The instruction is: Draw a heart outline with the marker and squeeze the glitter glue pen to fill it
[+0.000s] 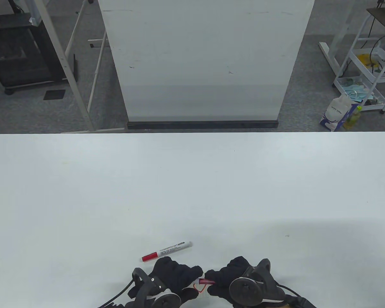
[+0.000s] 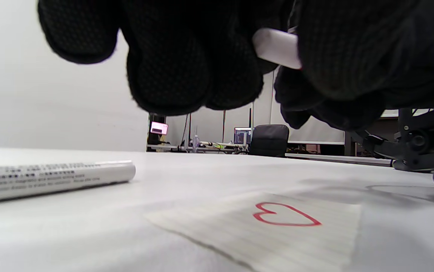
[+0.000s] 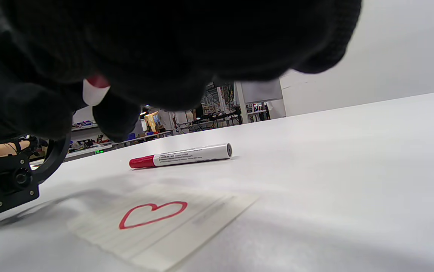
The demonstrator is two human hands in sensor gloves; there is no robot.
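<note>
Glitter glue pen (image 1: 204,282) between both hands' fingers (image 1: 192,271), above heart outline (image 3: 152,214).

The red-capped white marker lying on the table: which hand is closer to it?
Left. The left hand sits just below the red-capped white marker, near its red cap. The right hand is farther off to the right, both hands holding a small glitter glue pen.

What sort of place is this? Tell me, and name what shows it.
Probably a lab or workshop: a white worktable, a roll-up screen behind it, a wire cart with supplies, and desks with monitors in the background.
</note>
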